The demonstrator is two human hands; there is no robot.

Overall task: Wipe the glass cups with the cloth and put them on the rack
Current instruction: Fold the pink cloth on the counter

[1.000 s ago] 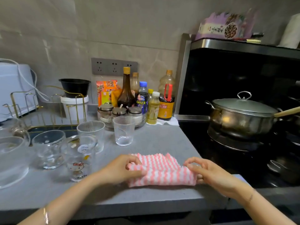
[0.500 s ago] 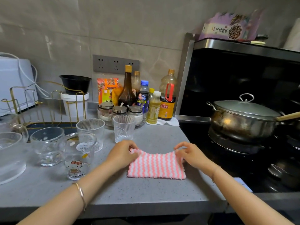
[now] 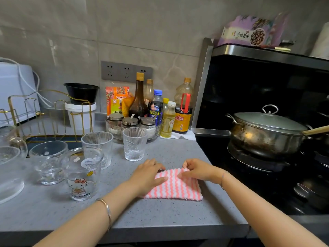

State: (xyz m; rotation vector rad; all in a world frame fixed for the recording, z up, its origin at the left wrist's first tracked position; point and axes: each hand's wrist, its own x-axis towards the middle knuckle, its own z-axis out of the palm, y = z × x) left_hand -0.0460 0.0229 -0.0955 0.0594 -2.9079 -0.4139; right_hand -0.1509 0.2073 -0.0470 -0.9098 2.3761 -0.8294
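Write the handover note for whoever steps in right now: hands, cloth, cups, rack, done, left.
Left hand and right hand both grip the far edge of the striped cloth, which lies flat on the counter.
Hello Kitty cup, round cup, left ribbed cup and right ribbed cup stand on the counter in front of the gold rack.
Done: none of these cups racked.
Left: wipe each, rack each.

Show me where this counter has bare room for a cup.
Bare counter runs along the front edge, in front of the cloth and the Hello Kitty cup. A smaller patch lies between the rightmost cup, the cloth and the stove. The left side is crowded with glassware; the back with bottles.
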